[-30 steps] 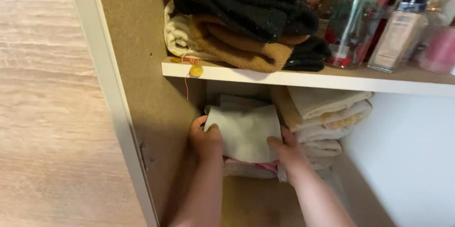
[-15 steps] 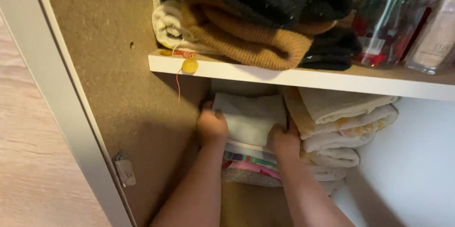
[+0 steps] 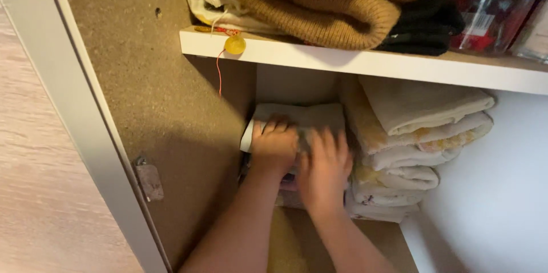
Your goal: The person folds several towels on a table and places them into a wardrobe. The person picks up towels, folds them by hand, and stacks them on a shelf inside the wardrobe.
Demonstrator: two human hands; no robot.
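- Head view, nearest me: my left hand (image 3: 275,146) and right hand (image 3: 324,166) lie side by side, palms down, fingers spread flat rather than gripping.
- Under both palms: the folded white towel (image 3: 302,118) tops a stack, its long axis running left to right, folded edge facing me.
- Just right of my right hand: a pile of cream towels (image 3: 411,136).
- Above, beyond my hands: the white shelf (image 3: 365,65) carrying a brown knit hat (image 3: 319,5).

One head-worn camera looks down and forward into an open cupboard from close range. The white shelf (image 3: 365,65) crosses the upper frame, the brown side panel (image 3: 148,79) fills the left, and both forearms enter from the bottom edge toward the lower compartment.
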